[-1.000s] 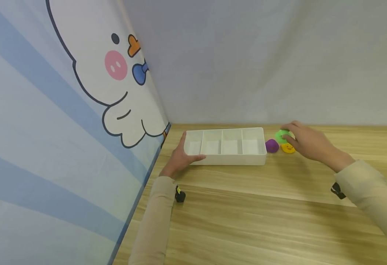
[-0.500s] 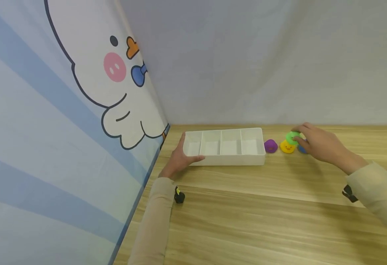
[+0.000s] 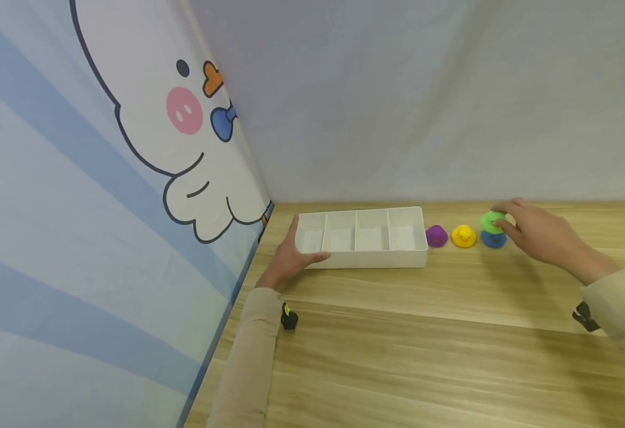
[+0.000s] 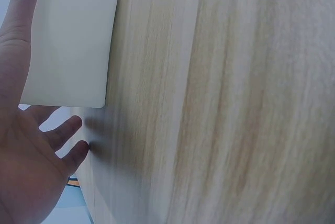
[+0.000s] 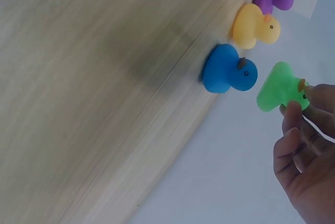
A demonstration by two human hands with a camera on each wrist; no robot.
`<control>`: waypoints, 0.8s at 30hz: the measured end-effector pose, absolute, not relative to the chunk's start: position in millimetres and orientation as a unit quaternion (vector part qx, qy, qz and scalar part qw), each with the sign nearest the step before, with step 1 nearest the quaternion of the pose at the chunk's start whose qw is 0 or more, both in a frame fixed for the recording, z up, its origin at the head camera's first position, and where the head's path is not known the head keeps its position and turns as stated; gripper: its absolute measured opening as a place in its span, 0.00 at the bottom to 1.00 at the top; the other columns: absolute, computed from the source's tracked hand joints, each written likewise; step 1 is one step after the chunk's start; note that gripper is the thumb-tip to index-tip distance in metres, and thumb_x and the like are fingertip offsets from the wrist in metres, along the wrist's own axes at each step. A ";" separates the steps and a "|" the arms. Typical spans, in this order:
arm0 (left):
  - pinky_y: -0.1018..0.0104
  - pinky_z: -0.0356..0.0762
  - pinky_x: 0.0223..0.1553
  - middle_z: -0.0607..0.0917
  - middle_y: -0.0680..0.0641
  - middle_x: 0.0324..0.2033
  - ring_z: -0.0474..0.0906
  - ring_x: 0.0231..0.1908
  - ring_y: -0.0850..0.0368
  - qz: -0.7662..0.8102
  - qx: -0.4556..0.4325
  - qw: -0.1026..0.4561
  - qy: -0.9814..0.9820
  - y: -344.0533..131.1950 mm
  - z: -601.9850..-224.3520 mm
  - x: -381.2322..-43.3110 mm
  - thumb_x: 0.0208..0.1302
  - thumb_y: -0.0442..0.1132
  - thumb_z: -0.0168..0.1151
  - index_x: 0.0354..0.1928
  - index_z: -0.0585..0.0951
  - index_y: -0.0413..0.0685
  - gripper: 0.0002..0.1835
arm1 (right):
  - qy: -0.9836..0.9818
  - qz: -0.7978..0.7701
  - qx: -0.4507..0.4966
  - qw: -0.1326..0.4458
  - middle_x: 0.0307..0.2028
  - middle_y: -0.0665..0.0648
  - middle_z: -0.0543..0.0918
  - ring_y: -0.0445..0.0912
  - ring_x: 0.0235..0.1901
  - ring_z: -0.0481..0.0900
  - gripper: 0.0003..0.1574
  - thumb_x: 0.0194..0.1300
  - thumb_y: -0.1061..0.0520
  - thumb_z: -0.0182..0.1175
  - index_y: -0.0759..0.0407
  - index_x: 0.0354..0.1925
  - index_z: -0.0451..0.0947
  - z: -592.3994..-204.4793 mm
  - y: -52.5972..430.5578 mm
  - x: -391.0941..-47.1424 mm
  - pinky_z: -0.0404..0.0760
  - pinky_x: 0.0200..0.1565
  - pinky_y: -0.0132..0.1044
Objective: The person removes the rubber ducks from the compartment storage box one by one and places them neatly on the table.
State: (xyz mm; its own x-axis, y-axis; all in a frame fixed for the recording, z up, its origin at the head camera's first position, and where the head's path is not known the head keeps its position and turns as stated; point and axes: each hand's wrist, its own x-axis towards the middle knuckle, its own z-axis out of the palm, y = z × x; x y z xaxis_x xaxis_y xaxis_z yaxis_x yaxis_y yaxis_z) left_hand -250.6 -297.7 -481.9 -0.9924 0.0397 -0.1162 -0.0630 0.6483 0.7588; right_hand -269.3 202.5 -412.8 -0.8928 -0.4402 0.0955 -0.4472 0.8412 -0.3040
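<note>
In the head view my left hand [image 3: 288, 259] rests at the left end of a white divided tray [image 3: 366, 258]. Its straight thumb lies along the tray's front and its index finger reaches along the end; the left wrist view has the other fingers extended beyond the tray's corner. Off to the right, my right hand [image 3: 542, 238] pinches a green rubber duck [image 5: 282, 88] by the head between thumb and fingers. That duck hangs in the air behind and above a blue rubber duck [image 5: 226, 69], apart from it in the right wrist view.
A yellow rubber duck [image 3: 464, 236] and a purple rubber duck [image 3: 437, 236] stand in line with the blue one, the purple beside the tray's right end. A grey backdrop [image 3: 424, 107] rises behind the wooden table [image 3: 398, 356], and a printed cloth [image 3: 103, 267] at left.
My right hand has moved right with the green duck, past the yellow duck to the blue one. The yellow and blue ducks have come into fuller view. My left hand keeps its place.
</note>
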 end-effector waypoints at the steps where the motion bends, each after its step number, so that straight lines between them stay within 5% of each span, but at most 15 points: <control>1: 0.33 0.60 0.75 0.47 0.46 0.83 0.52 0.80 0.35 0.419 -0.007 0.061 0.906 -297.7 -481.6 -250.6 0.51 0.67 0.76 0.78 0.31 0.84 0.68 | -0.960 0.160 0.229 0.009 0.59 0.73 0.77 0.55 0.36 0.83 0.26 0.78 0.55 0.54 0.69 0.67 0.70 -413.4 204.7 -269.9 0.74 0.25 0.41; 24: 0.34 0.60 0.75 0.47 0.45 0.83 0.53 0.79 0.35 0.420 -0.007 0.065 0.905 -297.5 -480.2 -249.7 0.50 0.69 0.75 0.77 0.30 0.87 0.68 | -0.970 0.133 0.206 -0.012 0.60 0.78 0.73 0.69 0.45 0.83 0.25 0.78 0.58 0.53 0.73 0.64 0.69 -434.0 245.3 -275.9 0.82 0.34 0.59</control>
State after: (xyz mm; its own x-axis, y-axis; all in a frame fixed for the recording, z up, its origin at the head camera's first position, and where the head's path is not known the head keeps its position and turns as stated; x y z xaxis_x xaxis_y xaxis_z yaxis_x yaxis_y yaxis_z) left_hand -249.7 -297.5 -480.2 -0.9916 0.0410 -0.1229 -0.0673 0.6478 0.7588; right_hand -275.9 245.3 -434.0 -0.9151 -0.4021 0.0312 -0.3957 0.8802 -0.2621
